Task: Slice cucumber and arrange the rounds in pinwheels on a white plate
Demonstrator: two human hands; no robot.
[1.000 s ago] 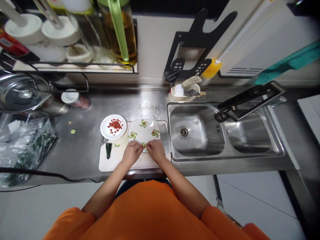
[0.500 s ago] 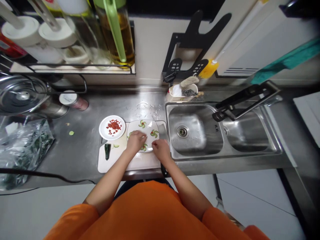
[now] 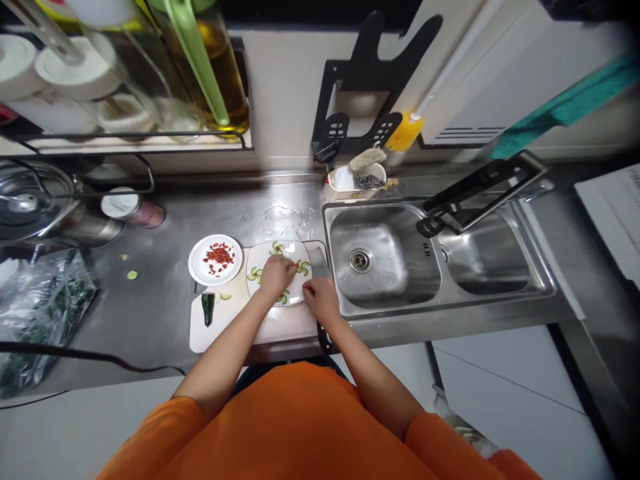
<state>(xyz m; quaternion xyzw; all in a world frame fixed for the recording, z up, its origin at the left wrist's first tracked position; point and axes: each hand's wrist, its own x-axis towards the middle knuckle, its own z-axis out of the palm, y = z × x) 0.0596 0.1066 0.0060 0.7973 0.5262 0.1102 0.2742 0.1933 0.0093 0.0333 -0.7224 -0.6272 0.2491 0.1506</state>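
My left hand (image 3: pixel 278 275) reaches over a white squarish plate (image 3: pixel 298 293), its fingertips pinched beside a flower of cucumber slices (image 3: pixel 303 268) at the plate's right. Whatever is in the pinch is too small to make out. Similar cucumber flowers with red centres lie around the plate, partly hidden by the hand. My right hand (image 3: pixel 323 298) is closed by the plate's lower right edge, its contents hidden. The plate stands on a white cutting board (image 3: pixel 200 339). To its left, a round white plate (image 3: pixel 192 265) bears small red pieces (image 3: pixel 220 255). A dark green cucumber piece (image 3: pixel 207 309) lies below.
A knife, its black handle (image 3: pixel 324 339) at the counter's front edge, lies partly beneath my right hand. The double sink (image 3: pixel 385 303) and its black faucet (image 3: pixel 465 193) are at the right. A plastic bag of greens (image 3: pixel 45 307) and a lidded jar (image 3: pixel 135 208) stand left.
My left hand has moved right across the squarish plate, towards the right-hand cucumber flower. My right hand stays by the plate's edge. The whole view has shifted slightly.
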